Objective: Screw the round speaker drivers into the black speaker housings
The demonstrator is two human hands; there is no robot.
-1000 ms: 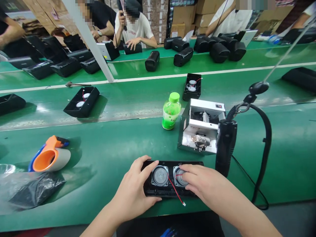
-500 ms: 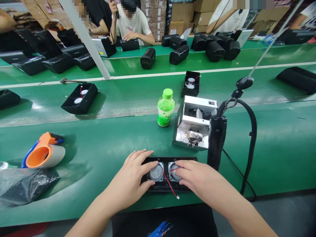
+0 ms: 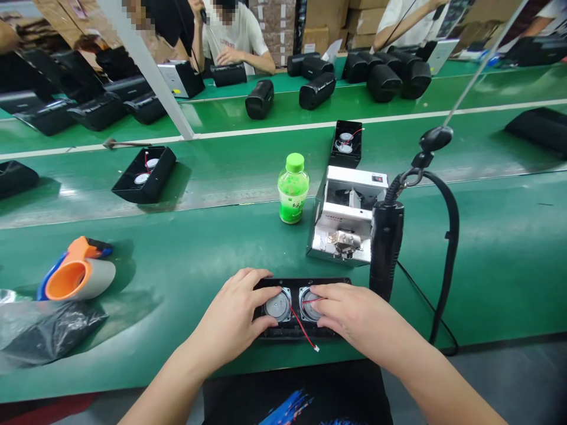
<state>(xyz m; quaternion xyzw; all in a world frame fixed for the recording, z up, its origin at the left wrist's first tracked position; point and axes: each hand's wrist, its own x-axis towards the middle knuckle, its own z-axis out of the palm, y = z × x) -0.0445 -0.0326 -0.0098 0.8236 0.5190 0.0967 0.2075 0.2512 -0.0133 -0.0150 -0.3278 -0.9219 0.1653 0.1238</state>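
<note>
Speaker housing [image 3: 303,333] at near edge of green surface [image 3: 177,260] | your left hand [image 3: 233,321] and right hand [image 3: 354,319] press flat on it, fingers spread, gripping nothing | both drivers seated (red lead [image 3: 303,330] loose) | fastening judged outstanding; screwdriver [image 3: 385,248] hangs untouched.

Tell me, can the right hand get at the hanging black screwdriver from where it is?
Probably yes: the right hand lies on the speaker housing, and the screwdriver hangs just to its right with nothing between them.
</note>
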